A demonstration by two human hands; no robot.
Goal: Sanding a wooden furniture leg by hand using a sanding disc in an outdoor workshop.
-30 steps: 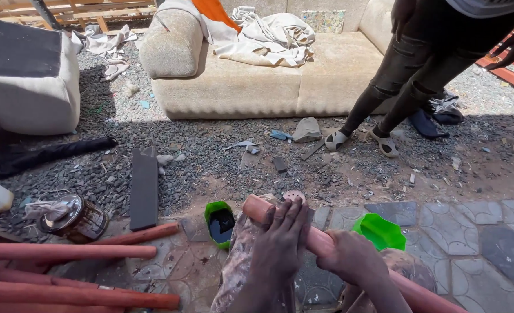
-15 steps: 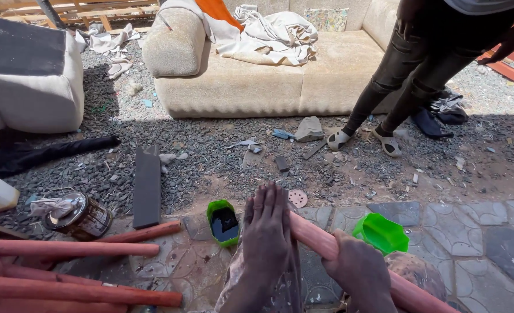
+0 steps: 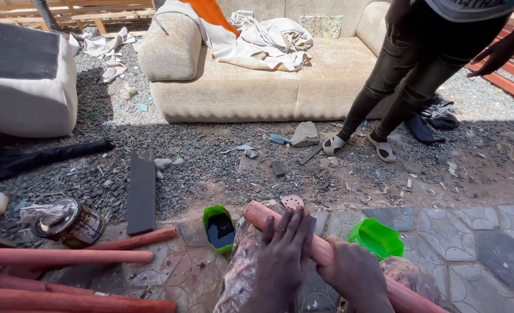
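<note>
Paving [image 3: 477, 243] | green tub [image 3: 220, 229] w/ dark liquid | both hands on red pole [image 3: 326, 255]

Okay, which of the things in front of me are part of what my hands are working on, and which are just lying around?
In hand:
- reddish pole, under left hand and right hand
- plastic sheet beneath it
- green tub of dark liquid
- green lid
- finished poles

Lying about:
- sofa
- cloths
- dark plank
- tin
- stone
</note>
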